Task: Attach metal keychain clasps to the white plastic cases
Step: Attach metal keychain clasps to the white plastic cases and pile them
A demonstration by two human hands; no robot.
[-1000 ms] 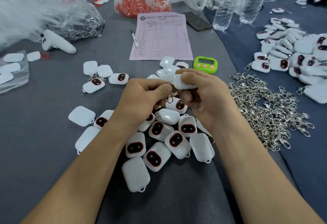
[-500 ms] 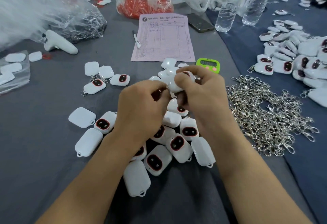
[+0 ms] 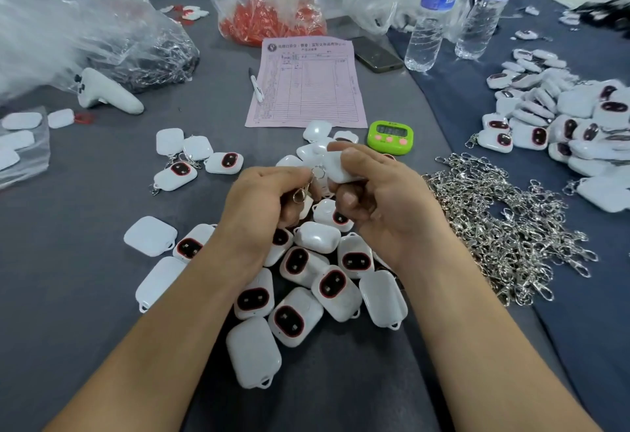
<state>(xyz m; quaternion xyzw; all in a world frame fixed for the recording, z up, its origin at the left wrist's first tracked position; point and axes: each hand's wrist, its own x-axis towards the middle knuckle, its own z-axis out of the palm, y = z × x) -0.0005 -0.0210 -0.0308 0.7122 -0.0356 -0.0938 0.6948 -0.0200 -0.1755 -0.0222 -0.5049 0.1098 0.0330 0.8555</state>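
A small assembly workshop: a table [image 3: 68, 261] heaped with white cases [image 3: 335, 286], loose metal clasps [image 3: 504, 227], bags of parts [image 3: 272, 19], a pink form [image 3: 306, 87] and a timer [image 3: 390, 136].

A grey cloth-covered table [image 3: 85, 261] is carrying it all: a loose pile of white rounded plastic cases [image 3: 254, 351] is lying mid-table, a tangled heap of silver metal keychain clasps [image 3: 494, 227] is sprawling just to its right, and a pink printed paper form [image 3: 306, 90], a green digital timer [image 3: 390, 133] and two clear plastic water bottles [image 3: 426, 32] are sitting farther back.

left hand [image 3: 259, 206]: bare; right hand [image 3: 385, 200]: bare; forearms [image 3: 163, 329]: bare up to frame edge; nails [image 3: 348, 198]: short
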